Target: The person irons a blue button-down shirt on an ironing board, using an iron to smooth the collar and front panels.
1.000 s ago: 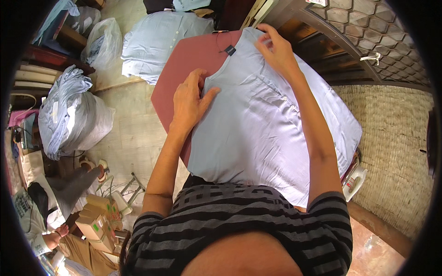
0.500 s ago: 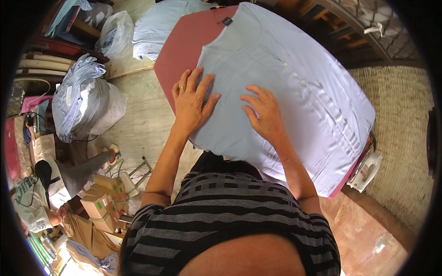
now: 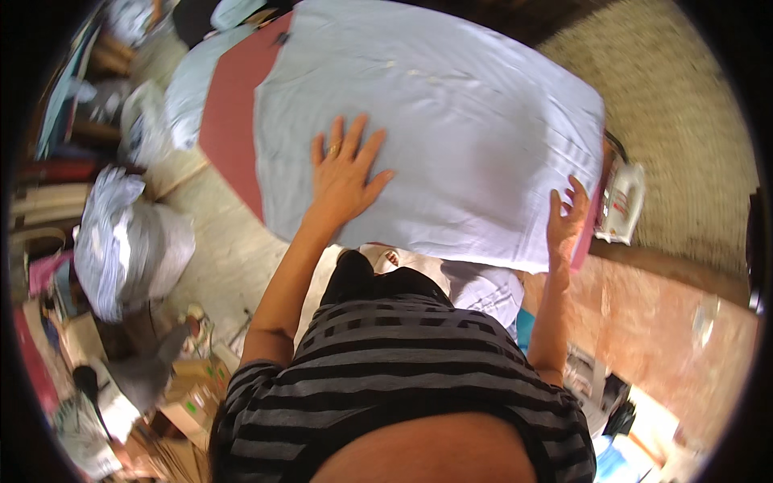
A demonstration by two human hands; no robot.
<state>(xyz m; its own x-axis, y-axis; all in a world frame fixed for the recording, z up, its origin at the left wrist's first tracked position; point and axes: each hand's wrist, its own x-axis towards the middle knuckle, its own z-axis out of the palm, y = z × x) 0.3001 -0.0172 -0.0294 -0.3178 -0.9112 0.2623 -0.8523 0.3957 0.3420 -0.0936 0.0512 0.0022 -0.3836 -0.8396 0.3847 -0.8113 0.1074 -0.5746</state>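
A light blue buttoned shirt point(image 3: 451, 153) lies spread over the red ironing board point(image 3: 227, 129), with creases still showing toward its right end. My left hand point(image 3: 342, 179) rests flat on the shirt, left of the middle, fingers spread and a ring on one of them. Over at the board's right end, my right hand point(image 3: 568, 217) is held at the shirt's edge with its fingers apart and nothing in them. A white clothes iron point(image 3: 622, 203) sits just beyond that edge, a short way from my right fingers.
A stuffed bag of pale blue cloth point(image 3: 133, 249) stands on the floor at left. Cardboard boxes point(image 3: 193, 402) and another person's leg point(image 3: 153, 366) are at the lower left. A woven mat point(image 3: 676, 121) covers the far right, above a brown wooden surface point(image 3: 644, 314).
My right hand has moved from the shirt's middle to the right end, near the iron. My left hand stays flat on the cloth, now farther in from the board's left edge. The view has shifted rightward.
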